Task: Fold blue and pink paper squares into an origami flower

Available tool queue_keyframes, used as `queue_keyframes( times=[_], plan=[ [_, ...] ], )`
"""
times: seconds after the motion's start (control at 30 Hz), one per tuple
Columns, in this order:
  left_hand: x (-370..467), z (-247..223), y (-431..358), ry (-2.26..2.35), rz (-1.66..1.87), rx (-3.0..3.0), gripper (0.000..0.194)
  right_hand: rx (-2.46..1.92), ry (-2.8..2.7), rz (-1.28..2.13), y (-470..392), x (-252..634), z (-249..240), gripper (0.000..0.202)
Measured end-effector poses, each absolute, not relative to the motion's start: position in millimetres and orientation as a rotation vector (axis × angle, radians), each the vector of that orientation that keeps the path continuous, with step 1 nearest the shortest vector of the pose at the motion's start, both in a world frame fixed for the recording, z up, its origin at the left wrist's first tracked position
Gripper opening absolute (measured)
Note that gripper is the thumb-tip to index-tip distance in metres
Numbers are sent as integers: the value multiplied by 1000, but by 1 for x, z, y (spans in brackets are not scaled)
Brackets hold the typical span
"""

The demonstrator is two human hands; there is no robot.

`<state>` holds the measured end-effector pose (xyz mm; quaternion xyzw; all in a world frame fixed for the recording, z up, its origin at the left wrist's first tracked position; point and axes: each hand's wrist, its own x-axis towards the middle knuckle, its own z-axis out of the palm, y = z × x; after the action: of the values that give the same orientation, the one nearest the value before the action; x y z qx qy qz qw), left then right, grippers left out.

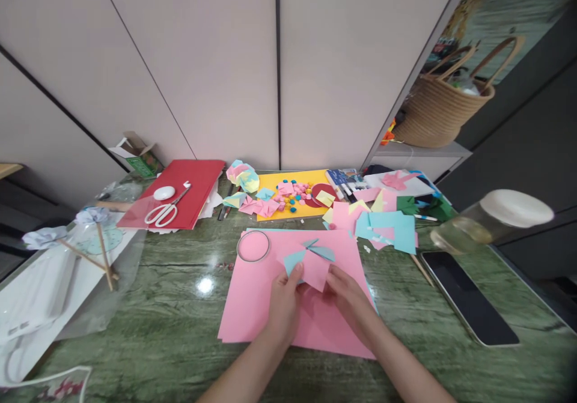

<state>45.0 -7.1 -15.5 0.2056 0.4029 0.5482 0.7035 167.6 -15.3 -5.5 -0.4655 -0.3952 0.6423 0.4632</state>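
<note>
Above a stack of pink paper sheets (252, 307), both hands hold a folded paper piece (316, 271) with a pink front and light blue flaps standing up behind it. My left hand (285, 304) pinches its left side, thumb on the blue flap. On the right edge, the fingers of my right hand (346, 295) are closed around the pink part; some fingertips are hidden behind the paper. A thin round ring (237, 248) lies on the sheets' upper left corner.
Scissors (161, 214) rest on a red folder (189, 181) at left. Behind the sheets, folded papers and small beads lie on yellow paper (270, 181). Blue paper scraps (406, 229), a phone (469, 298) and a lidded jar (469, 232) are at right. Paper flowers (92, 215) stand left.
</note>
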Motion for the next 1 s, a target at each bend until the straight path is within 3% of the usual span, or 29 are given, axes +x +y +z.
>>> queue_keyframes(
  times=[0.13, 0.3, 1.0],
  plan=[
    [48, -16, -13, 956, 1114, 629, 24, -966, -667, 1688, -18, 162, -6, 27],
    [50, -11, -14, 977, 1069, 762, 26, -1006, -523, 1612, -17, 165, -12, 16],
    [45, -19, -18, 1014, 1099, 852, 18, -1115, -624, 1555, -23, 158, -15, 16]
  ],
)
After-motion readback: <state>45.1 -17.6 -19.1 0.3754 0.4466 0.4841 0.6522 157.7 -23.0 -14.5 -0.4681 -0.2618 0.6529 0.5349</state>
